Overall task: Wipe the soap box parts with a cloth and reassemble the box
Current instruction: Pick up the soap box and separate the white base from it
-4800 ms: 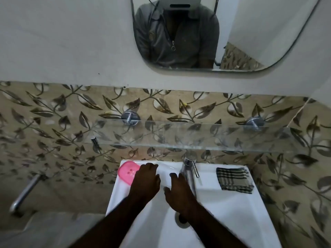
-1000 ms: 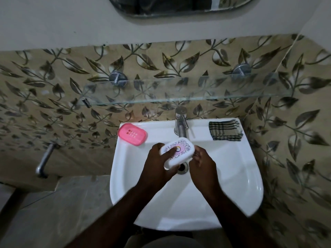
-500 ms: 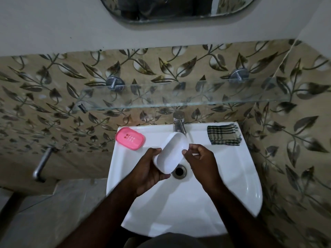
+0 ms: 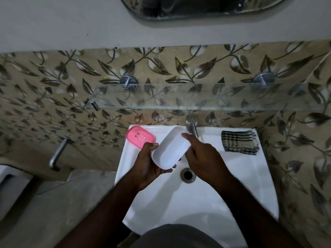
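Sink [image 4: 232, 176]: one pink tray [image 4: 140, 136], one cloth [image 4: 240, 142]; left hand [image 4: 148, 167], right hand [image 4: 204, 158] grip shell [image 4: 170, 151] (white).

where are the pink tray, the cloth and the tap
pink tray [image 4: 140, 137], head view, its slotted middle
cloth [image 4: 240, 142], head view, middle of the folded top
tap [image 4: 191, 124], head view, its metal body

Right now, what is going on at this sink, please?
A person stands over the white sink. The left hand grips a white soap box shell, and the right hand pinches its far rim. The pink inner tray lies on the sink's back left corner. The folded checked cloth lies at the back right, not in use yet.
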The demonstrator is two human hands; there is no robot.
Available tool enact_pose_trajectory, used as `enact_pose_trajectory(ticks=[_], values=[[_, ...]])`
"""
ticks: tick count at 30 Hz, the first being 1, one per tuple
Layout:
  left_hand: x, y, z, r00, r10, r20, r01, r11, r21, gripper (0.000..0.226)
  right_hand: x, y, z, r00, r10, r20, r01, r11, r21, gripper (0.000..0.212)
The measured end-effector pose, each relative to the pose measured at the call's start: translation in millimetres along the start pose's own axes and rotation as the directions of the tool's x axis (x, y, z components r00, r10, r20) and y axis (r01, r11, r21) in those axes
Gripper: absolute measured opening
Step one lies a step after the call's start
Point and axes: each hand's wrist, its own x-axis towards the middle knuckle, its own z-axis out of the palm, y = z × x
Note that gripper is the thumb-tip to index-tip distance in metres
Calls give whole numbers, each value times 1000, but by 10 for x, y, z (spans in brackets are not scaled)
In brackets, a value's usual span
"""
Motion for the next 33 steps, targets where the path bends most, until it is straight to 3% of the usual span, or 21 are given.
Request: enact_pose_trajectory(ticks=[2,4,7,10,13,15,17,19,21,23,24,26,29,31,33], values=[[30,42,17,995,74,-68,-70,996,59,60,-7,17,19,994,30,102,-2,964,-267,71],[74,71,33,986,146,-75,-138,984,111,53,-82,-9,76,991,35,125,1,961,-276,84],[114,107,71,979,197,-44,-191,975,113,54,-230,-93,234,971,-22,240,17,1000,23,86],[148,157,111,976,218,-21,-213,968,129,59,-331,-283,295,919,-105,380,-30,943,331,85],[150,175,102,977,210,-21,-207,972,111,66,-241,-296,182,903,-103,417,-246,672,699,69],[154,189,106,977,213,-19,-209,970,121,70,-189,-277,85,916,-121,382,-255,560,788,64],[159,217,143,974,227,-9,-223,961,163,68,-189,-285,74,908,-172,383,-194,637,746,72],[173,240,199,972,235,-2,-228,948,223,67,-229,-262,145,882,-203,425,-108,790,603,85],[183,267,213,962,274,-7,-260,920,293,60,-249,-152,193,903,-206,377,92,950,299,89],[186,302,194,948,320,2,-299,884,360,51,-198,18,171,947,-209,243,216,976,-1,82],[183,311,181,945,326,10,-304,869,391,49,-158,85,136,966,-200,162,204,979,-10,73],[189,293,130,947,321,10,-291,845,449,50,-113,207,91,992,-128,11,125,982,142,41],[181,205,56,948,316,35,-287,801,525,60,-101,273,69,984,17,-179,35,958,285,7],[164,155,41,950,312,34,-283,804,523,65,-111,311,71,967,151,-206,-65,926,372,19],[162,129,49,954,298,19,-266,819,508,66,-114,370,85,960,192,-203,-99,912,397,19]])
